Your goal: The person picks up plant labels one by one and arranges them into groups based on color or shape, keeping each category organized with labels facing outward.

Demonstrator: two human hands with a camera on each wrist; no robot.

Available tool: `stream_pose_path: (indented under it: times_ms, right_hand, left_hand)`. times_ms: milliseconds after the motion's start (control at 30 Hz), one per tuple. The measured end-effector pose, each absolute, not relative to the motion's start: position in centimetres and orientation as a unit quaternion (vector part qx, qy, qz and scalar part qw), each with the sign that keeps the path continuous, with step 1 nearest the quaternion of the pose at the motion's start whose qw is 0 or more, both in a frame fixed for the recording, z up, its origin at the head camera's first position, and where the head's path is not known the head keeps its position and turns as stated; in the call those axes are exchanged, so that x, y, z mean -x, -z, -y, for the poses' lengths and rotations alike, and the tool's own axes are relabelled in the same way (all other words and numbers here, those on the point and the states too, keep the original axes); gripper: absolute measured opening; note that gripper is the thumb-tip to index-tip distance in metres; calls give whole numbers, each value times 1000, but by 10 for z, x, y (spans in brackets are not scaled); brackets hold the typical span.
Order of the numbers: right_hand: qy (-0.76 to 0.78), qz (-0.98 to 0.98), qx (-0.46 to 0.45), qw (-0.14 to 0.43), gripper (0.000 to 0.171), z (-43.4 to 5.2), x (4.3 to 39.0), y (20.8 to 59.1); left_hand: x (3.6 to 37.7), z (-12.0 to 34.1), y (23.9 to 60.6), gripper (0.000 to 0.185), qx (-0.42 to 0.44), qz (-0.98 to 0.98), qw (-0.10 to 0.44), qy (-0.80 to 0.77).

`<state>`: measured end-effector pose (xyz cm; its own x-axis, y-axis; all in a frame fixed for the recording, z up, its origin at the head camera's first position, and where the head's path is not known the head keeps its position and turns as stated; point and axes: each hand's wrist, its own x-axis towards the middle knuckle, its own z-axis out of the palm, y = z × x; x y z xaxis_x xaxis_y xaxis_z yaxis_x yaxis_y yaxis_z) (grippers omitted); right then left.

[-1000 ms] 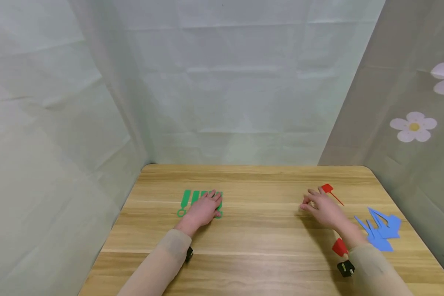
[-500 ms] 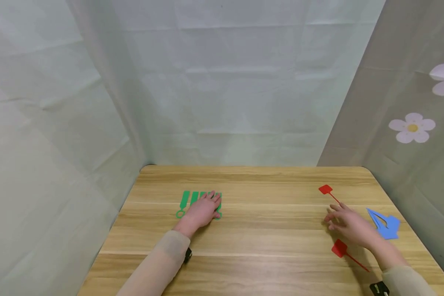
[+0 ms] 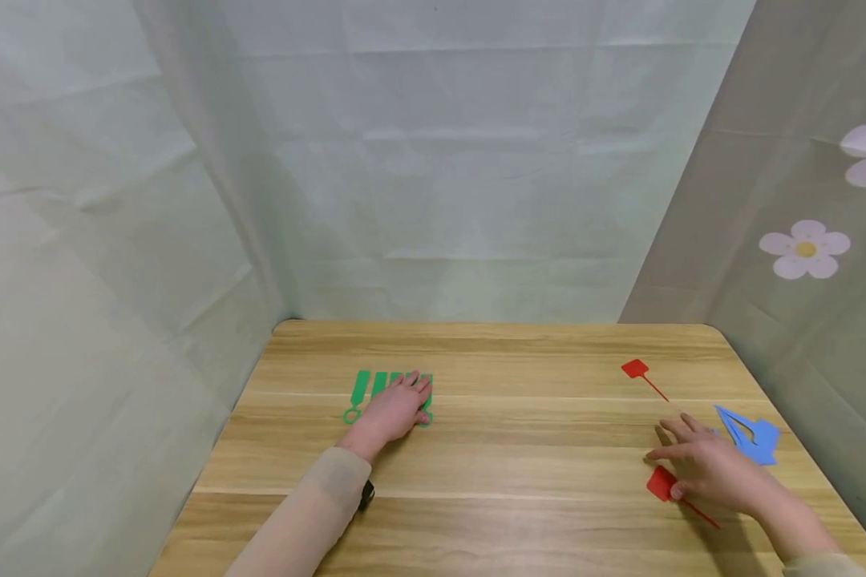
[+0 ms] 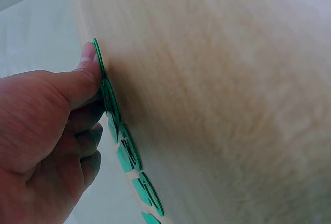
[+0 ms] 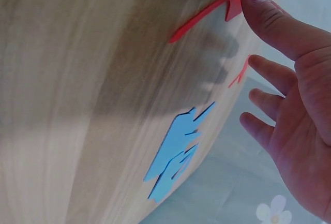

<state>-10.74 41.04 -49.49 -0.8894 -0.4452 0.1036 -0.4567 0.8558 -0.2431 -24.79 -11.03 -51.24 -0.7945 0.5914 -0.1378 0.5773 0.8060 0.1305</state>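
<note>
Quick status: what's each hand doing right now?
Left hand: open, resting flat on the green tags.
Right hand: open, thumb touching the near red tag, holding nothing.

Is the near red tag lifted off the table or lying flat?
Lying flat. The near red tag rests on the table, the right hand open above it, thumb at its edge.

left hand (image 3: 393,410) covers part of green tags (image 3: 370,386) | right hand (image 3: 714,473) hides red tag's (image 3: 660,483) stem
</note>
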Motion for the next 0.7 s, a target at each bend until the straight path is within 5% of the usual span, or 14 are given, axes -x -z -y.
stream_pose_path:
  times_ms: [233,700]
  right_hand:
    - [-126,970,-209,-8,56,-409,103,498]
    - [-86,972,-217,25,51,-410,103,500]
  left_hand:
    - [247,109,512,67,-309,-946,90,-30]
    - [247,107,509,68,-305,-948,89,-31]
